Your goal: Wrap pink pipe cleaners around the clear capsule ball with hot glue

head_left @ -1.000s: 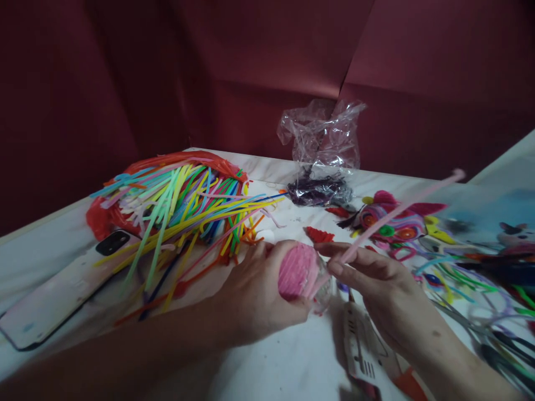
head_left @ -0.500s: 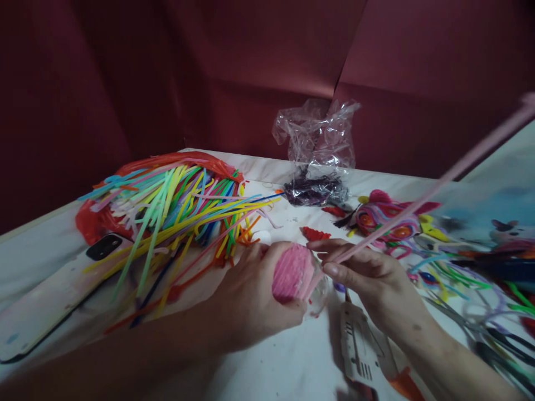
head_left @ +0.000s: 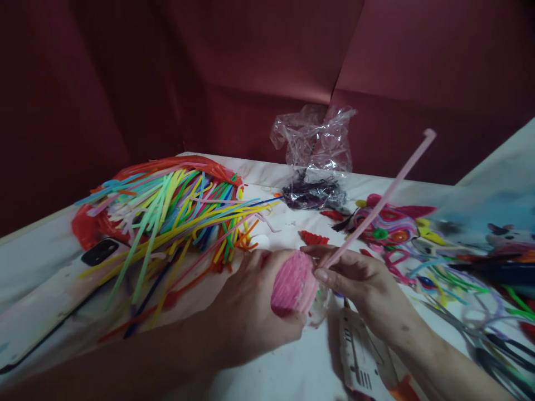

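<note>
My left hand (head_left: pixel 251 312) grips a small clear object wrapped in coiled pink pipe cleaner (head_left: pixel 292 281). My right hand (head_left: pixel 363 284) pinches a long pale pink pipe cleaner (head_left: pixel 376 206) close to the coil. Its free end sticks up and to the right, ending in a small hook near the red wall. Both hands hover just above the white tablecloth (head_left: pixel 284 367), close together near the middle of the view.
A heap of coloured pipe cleaners (head_left: pixel 175 206) lies on a red bag at left, with a phone (head_left: pixel 50 301) in front. A clear plastic bag (head_left: pixel 313 150) stands behind. A glue gun (head_left: pixel 363 356) lies under my right wrist. Finished pipe-cleaner craft pieces (head_left: pixel 388 223) and scraps cover the right.
The long pink pipe cleaner's free end swung up and far right, then came back lower and shorter. Both hands stayed nearly in place at the coil.
</note>
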`<state>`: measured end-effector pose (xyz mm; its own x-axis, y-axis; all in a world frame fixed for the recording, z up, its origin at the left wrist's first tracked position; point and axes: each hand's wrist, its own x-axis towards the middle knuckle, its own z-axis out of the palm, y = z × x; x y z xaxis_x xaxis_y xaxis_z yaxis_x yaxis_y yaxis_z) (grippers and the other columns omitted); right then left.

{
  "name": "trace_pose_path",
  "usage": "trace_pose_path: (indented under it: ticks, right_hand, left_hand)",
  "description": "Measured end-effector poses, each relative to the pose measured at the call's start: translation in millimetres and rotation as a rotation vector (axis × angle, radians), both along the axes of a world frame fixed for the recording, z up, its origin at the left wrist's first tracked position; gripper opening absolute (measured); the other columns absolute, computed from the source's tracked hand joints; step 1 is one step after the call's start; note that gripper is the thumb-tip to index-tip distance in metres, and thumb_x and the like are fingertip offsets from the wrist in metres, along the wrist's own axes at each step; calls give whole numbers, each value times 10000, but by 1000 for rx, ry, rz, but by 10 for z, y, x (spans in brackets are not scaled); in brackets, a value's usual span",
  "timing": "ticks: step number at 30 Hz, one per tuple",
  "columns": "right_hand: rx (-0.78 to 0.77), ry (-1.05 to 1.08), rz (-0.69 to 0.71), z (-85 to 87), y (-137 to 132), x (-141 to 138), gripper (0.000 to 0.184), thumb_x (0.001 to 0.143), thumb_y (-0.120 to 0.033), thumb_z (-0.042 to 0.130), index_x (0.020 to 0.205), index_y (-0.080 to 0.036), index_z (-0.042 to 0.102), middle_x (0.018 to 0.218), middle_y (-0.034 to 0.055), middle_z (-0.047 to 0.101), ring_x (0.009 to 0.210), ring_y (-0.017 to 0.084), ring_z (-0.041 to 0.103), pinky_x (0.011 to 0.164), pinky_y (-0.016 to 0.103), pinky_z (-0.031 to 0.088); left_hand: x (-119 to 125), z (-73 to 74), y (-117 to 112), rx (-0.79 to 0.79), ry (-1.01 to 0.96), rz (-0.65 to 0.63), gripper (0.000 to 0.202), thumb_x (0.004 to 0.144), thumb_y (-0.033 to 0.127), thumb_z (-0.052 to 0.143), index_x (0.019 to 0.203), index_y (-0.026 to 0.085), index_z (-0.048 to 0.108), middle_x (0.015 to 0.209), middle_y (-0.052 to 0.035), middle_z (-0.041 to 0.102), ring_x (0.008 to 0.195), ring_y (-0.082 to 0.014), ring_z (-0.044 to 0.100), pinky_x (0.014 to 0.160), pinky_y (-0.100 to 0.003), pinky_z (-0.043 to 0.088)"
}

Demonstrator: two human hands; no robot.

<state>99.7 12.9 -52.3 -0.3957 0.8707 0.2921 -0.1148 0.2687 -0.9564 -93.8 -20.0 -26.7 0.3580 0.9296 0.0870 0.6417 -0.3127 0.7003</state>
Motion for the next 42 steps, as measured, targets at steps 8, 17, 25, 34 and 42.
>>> trace_pose_path:
  ticks: [8, 17, 25, 34, 42]
  right_hand:
    - [5, -42, 25, 35, -19, 23, 388, 879, -480, 843, 909, -120, 701, 1061, 64, 517, 951, 201, 540, 831, 140, 472]
    - [35, -74, 32, 72, -35, 12, 422, 902, -532, 812, 947, -128, 695, 1047, 51, 525, 953, 184, 540, 839, 119, 464]
    - [22, -104, 47, 77, -23, 33, 419, 909, -508, 791, 935, -107, 670, 1031, 60, 527, 927, 181, 545, 836, 130, 470]
    - [2, -124, 28, 43, -2, 70, 472, 887, -530, 806, 913, -86, 649, 1019, 85, 523, 884, 191, 540, 829, 174, 469]
    - [7, -167, 24, 63, -22, 57, 520, 885, -576, 789, 861, -83, 625, 973, 85, 527, 873, 208, 538, 832, 213, 468]
  left_hand:
    - [-2, 4, -4, 12, -44, -76, 606, 672, 211, 607, 1259, 249, 459, 1263, -68, 531, 1181, -277, 467, 1029, -428, 367]
    - [-54, 107, 35, -77, -208, -149, 568, 709, 255, 647, 1252, 195, 492, 1295, -67, 546, 1185, -257, 492, 1008, -374, 378]
    - [-87, 84, 175, -240, -422, -117, 244, 828, 272, 492, 1028, 183, 598, 1051, -35, 644, 1015, -205, 567, 869, -309, 414]
    - [-74, -110, 282, -227, -594, 151, 220, 784, 336, 465, 628, 186, 426, 646, 21, 448, 631, -134, 432, 581, -266, 370]
    - [-70, -95, 302, -204, -464, 163, 362, 790, 445, 517, 563, 177, 431, 558, 51, 373, 533, -101, 350, 524, -254, 282]
